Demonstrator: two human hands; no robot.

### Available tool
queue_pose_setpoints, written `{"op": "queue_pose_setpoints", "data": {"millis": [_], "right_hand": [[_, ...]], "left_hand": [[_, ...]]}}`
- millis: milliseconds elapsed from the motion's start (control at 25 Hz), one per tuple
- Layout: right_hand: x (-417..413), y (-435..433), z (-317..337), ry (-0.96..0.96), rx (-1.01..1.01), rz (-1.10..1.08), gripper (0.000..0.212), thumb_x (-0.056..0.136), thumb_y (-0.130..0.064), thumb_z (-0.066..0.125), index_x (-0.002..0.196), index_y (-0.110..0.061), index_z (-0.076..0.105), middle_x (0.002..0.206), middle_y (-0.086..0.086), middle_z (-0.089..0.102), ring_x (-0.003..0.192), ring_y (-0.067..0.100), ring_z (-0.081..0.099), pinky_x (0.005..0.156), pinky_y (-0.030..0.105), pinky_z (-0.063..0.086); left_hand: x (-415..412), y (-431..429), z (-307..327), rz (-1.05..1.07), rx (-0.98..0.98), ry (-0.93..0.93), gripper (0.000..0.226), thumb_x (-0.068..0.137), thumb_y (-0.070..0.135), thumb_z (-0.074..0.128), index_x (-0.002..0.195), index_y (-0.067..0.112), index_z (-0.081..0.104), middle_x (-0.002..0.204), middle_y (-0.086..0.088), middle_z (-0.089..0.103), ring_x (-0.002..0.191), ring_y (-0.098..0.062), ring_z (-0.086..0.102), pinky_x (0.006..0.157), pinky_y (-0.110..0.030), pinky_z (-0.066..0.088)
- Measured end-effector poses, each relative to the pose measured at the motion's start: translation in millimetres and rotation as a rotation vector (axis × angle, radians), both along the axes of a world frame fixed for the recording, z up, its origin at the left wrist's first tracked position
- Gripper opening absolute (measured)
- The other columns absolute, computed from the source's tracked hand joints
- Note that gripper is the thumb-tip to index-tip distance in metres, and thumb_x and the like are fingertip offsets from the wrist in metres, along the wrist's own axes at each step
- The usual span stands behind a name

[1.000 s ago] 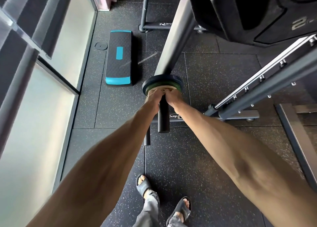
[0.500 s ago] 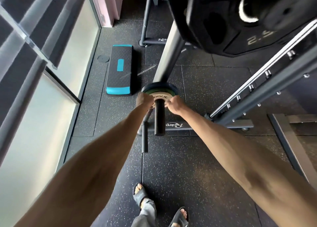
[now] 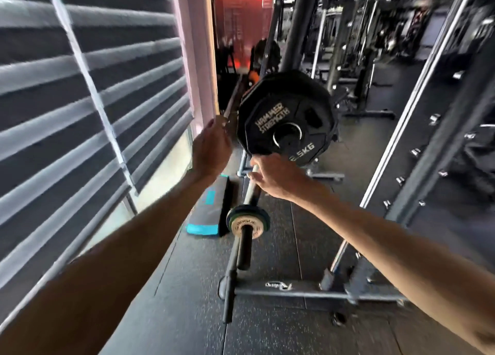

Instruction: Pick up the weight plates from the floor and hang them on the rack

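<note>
I count one large black many-sided rubber weight plate (image 3: 267, 118) at frame centre. Below it is one stack of small round plates (image 3: 247, 222), tan face in front, green and dark rims behind, number unclear. Both hang on the dark metal rack (image 3: 294, 291). The stack faces the lower edge, its black peg (image 3: 244, 247) running top to bottom. Blur hides both sets of fingers: left hand (image 3: 211, 151) raised, right hand (image 3: 276, 179) curled by the silver post (image 3: 250, 191); I cannot tell the grip.

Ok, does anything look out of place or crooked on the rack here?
Nothing stands out. The small plates sit flush on the lower peg, and the big plate hangs higher up. The picture is somewhat blurred.
</note>
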State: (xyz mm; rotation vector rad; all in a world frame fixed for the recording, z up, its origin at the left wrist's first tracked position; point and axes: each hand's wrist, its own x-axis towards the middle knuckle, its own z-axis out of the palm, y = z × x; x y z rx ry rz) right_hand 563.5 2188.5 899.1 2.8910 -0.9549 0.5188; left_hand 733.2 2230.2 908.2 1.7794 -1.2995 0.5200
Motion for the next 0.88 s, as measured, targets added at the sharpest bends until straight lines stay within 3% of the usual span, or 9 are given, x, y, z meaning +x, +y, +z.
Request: {"op": "queue_pose_setpoints", "data": {"millis": [80, 160, 280, 400, 560, 680, 880], "right_hand": [[-11, 13, 31, -0.122, -0.089, 0.056, 0.025, 0.097, -0.036, 0.054, 0.109, -0.017, 0.063, 0.096, 0.010, 0.073, 0.089, 0.032, 0.069, 0.076, 0.041, 0.056], [-23, 18, 54, -0.252, -0.205, 0.084, 0.020, 0.097, -0.029, 0.051, 0.105, -0.016, 0.064, 0.094, 0.009, 0.072, 0.087, 0.033, 0.068, 0.072, 0.042, 0.056], [-47, 2, 72, -0.390, -0.483, 0.072, 0.023, 0.091, -0.011, 0.057, 0.113, -0.008, 0.062, 0.107, 0.014, 0.063, 0.100, 0.032, 0.061, 0.079, 0.047, 0.055], [-77, -31, 61, -0.292, -0.578, -0.072, 0.058, 0.082, -0.007, 0.069, 0.137, -0.009, 0.051, 0.136, 0.021, 0.048, 0.128, 0.037, 0.047, 0.106, 0.050, 0.043], [-98, -65, 30, -0.053, -0.465, -0.134, 0.105, 0.077, -0.034, 0.081, 0.159, -0.017, 0.018, 0.163, 0.026, 0.008, 0.151, 0.039, 0.016, 0.121, 0.051, 0.017], [-96, -76, 24, -0.046, -0.490, -0.148, 0.114, 0.076, -0.037, 0.080, 0.160, -0.021, 0.006, 0.165, 0.019, -0.006, 0.154, 0.034, 0.002, 0.123, 0.053, 0.014], [-92, -95, 17, -0.075, -0.567, -0.149, 0.112, 0.079, -0.030, 0.079, 0.160, -0.025, 0.003, 0.166, 0.014, -0.009, 0.154, 0.031, -0.004, 0.122, 0.055, 0.015]], "left_hand": [[-10, 12, 30, -0.038, -0.168, -0.042, 0.029, 0.092, 0.012, 0.047, 0.119, 0.008, 0.056, 0.112, -0.010, 0.064, 0.098, -0.033, 0.064, 0.077, -0.044, 0.051], [-21, 19, 50, -0.106, -0.274, -0.123, 0.037, 0.096, 0.017, 0.047, 0.131, 0.008, 0.050, 0.122, -0.012, 0.058, 0.108, -0.030, 0.059, 0.089, -0.041, 0.049], [-41, 18, 60, -0.172, -0.173, -0.328, 0.061, 0.095, 0.026, 0.053, 0.150, 0.010, 0.034, 0.148, -0.016, 0.040, 0.136, -0.029, 0.038, 0.115, -0.034, 0.026], [-53, 9, 44, -0.228, 0.061, -0.567, 0.094, 0.082, 0.038, 0.071, 0.157, 0.015, 0.018, 0.161, -0.020, 0.016, 0.149, -0.034, 0.018, 0.122, -0.044, 0.017], [-36, -11, 20, -0.131, 0.254, -0.596, 0.136, 0.060, 0.057, 0.085, 0.157, 0.016, -0.001, 0.163, -0.023, 0.001, 0.151, -0.038, 0.004, 0.121, -0.052, 0.006], [-23, -23, 10, -0.056, 0.284, -0.593, 0.136, 0.062, 0.055, 0.085, 0.157, 0.018, -0.005, 0.163, -0.024, 0.002, 0.151, -0.038, 0.004, 0.120, -0.056, 0.009], [-13, -40, 1, -0.039, 0.217, -0.614, 0.127, 0.066, 0.052, 0.082, 0.157, 0.019, 0.000, 0.163, -0.024, 0.001, 0.151, -0.038, 0.007, 0.118, -0.060, 0.018]]}}
